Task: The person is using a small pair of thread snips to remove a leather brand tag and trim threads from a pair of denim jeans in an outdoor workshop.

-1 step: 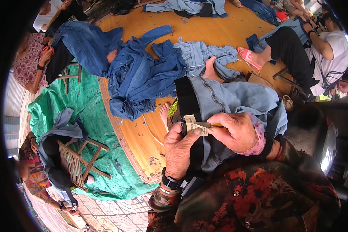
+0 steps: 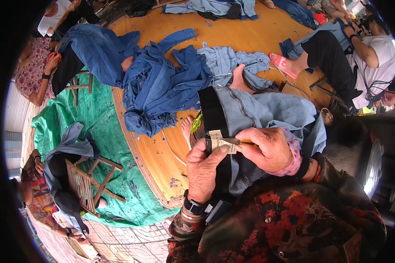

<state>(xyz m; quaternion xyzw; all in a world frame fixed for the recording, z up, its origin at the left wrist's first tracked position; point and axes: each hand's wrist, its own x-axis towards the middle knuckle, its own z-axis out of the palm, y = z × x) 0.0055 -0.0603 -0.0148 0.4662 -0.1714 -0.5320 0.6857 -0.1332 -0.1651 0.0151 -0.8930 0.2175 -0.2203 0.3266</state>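
Light blue denim trousers (image 2: 267, 107) with a black waistband (image 2: 212, 106) lie over my lap. My left hand (image 2: 202, 172) is closed in a pinch on a cream cloth label (image 2: 216, 139) with print on it, at the garment's edge. My right hand (image 2: 266, 151) is closed around a small tool with a dark metal blade (image 2: 232, 141) and a yellowish part. The blade's tip lies against the label beside my left thumb. Most of the tool's handle is hidden in my right fingers.
A heap of dark blue denim (image 2: 162, 83) and paler denim (image 2: 250, 65) lies on the wooden board (image 2: 162, 168) ahead. Green sheeting (image 2: 136, 197) covers the ground at left, with a wooden chair (image 2: 98, 184). Other people sit left and right with denim on their laps.
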